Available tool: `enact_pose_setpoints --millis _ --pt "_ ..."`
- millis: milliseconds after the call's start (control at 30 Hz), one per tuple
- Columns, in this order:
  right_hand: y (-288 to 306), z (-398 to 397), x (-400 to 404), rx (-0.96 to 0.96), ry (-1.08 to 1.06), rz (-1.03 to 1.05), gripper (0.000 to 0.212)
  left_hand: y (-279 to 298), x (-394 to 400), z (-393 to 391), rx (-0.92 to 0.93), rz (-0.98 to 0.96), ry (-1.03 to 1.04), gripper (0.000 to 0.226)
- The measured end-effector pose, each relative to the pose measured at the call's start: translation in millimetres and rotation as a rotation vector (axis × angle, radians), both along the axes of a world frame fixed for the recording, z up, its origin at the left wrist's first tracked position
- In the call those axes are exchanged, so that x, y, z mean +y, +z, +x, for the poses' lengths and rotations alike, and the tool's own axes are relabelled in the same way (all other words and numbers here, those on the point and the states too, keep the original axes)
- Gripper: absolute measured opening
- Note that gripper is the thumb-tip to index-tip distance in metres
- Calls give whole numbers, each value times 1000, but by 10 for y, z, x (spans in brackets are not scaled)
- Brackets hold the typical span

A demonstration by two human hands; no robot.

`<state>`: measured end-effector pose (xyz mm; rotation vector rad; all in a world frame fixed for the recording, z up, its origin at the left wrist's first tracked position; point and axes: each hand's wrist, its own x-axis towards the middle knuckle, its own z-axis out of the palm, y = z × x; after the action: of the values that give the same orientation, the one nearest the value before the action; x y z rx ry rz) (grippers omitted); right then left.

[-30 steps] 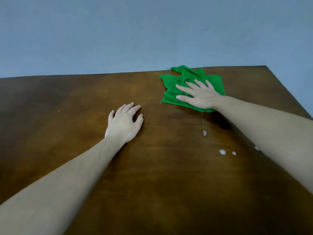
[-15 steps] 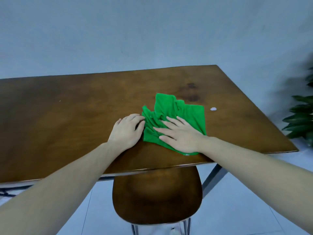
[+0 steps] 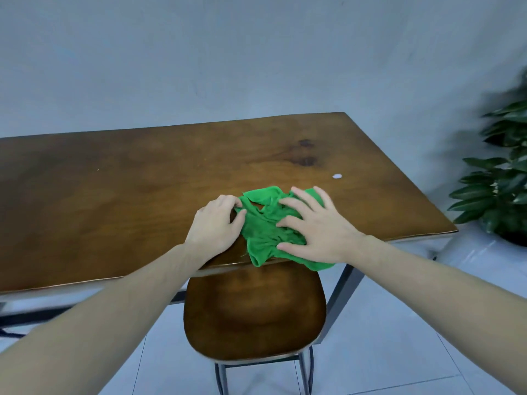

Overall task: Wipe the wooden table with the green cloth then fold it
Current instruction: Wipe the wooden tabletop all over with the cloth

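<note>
- Crumpled green cloth (image 3: 265, 232): bunched at the near edge of the brown wooden table (image 3: 119, 195), one corner hanging over it
- Right hand (image 3: 316, 229): flat, fingers spread, pressing the cloth down
- Left hand (image 3: 216, 223): fingers curled, pinching the cloth's left edge
- White droplet (image 3: 337, 175): unwiped, well right of the cloth
- Step judged: finish wiping; sweep to the droplet under a flat palm, then spread the cloth smooth before folding
</note>
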<state>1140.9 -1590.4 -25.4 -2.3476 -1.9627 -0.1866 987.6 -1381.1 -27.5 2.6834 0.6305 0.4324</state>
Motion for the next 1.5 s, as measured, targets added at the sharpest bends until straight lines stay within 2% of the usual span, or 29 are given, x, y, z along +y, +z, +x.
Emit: enact_pose_setpoints --millis 167,433,633,767,933,1100,1300,1500 --pt "-94 371 15 90 222 -159 55 -41 4 379 7 42 -57 21" --pt "-87 1672 152 38 304 -191 65 -28 67 1516 37 -13 42 19" --pt "-86 2581 725 47 321 -192 72 -17 332 2129 32 -24 227 35" --pt "-80 3116 1244 0 278 -210 82 -118 418 2235 84 52 281 48" --pt "-64 3652 2017 -56 113 -198 92 -173 469 2226 124 74 286 56" --pt "-33 4018 2667 -215 23 -188 75 -178 494 2235 147 69 298 60" --pt "-65 4337 2838 77 160 -183 60 -174 494 2225 159 53 304 60" --pt "-110 4407 2682 61 32 -185 74 -178 496 2218 150 51 304 57"
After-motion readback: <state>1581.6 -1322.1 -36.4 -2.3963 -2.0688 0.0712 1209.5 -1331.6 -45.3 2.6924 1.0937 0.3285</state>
